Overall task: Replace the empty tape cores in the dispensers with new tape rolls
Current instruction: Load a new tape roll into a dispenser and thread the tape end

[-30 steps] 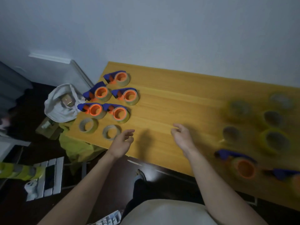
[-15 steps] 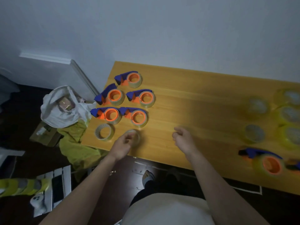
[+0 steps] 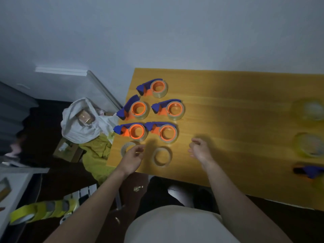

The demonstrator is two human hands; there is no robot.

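Several blue and orange tape dispensers [image 3: 168, 133] with clear tape lie in a cluster at the left end of the wooden table [image 3: 228, 106]. Two empty tape cores lie in front of them: one [image 3: 162, 156] between my hands, another [image 3: 126, 148] partly hidden under my left hand [image 3: 134, 156]. My left hand hovers over the table's front left edge with loosely curled fingers and holds nothing. My right hand [image 3: 199, 149] hovers to the right of the core, fingers relaxed, empty. New yellowish tape rolls [image 3: 309, 144] sit blurred at the far right, with another dispenser [image 3: 310, 171] near them.
A white wall runs behind the table. Left of the table, on the floor, lie a white cloth bag [image 3: 82, 123], a yellow-green cloth [image 3: 96, 155] and a stack of yellow tape rolls [image 3: 42, 212]. My lap is below the table's front edge.
The view has swung left, so everything sits further right. My left hand has let go of the core it touched; that core now lies free between my hands.
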